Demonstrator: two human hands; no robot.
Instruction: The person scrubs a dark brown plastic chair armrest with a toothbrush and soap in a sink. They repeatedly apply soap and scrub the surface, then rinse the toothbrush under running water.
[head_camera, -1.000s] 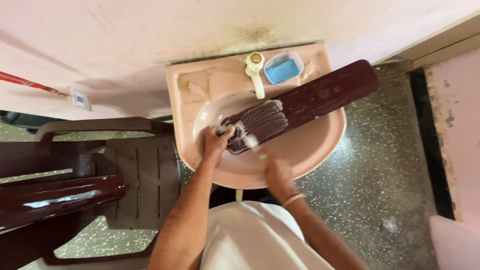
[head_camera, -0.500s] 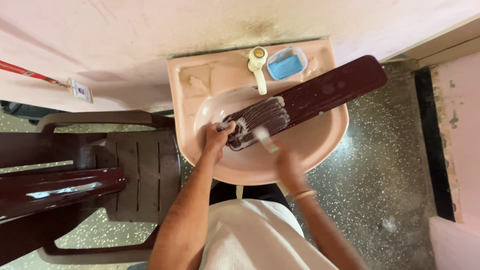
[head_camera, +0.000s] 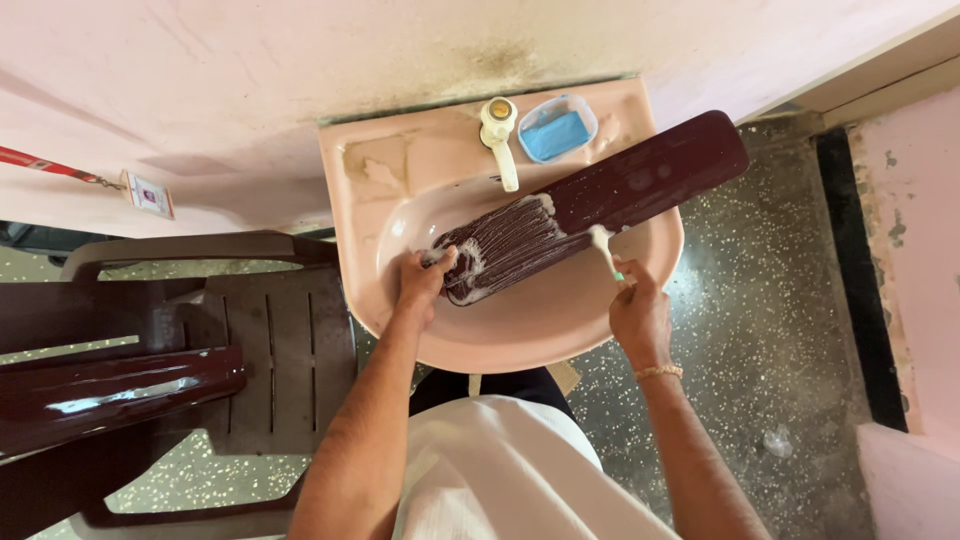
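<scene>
Head view: soapy board (head_camera: 590, 205) in basin (head_camera: 520, 340) (pink)

Pink wall-mounted washbasin (head_camera: 520, 340) carries a dark brown blade (head_camera: 600, 205), laid diagonally across the bowl, soapy end under left-hand fingers (head_camera: 435, 268). Cream tap (head_camera: 500, 135) & blue soap dish (head_camera: 557, 128) are set on the back ledge, beyond right-hand fingers (head_camera: 628, 285).

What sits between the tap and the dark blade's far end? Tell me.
In the head view, a blue soap dish sits on the basin ledge between the tap and the blade's far end.
</scene>
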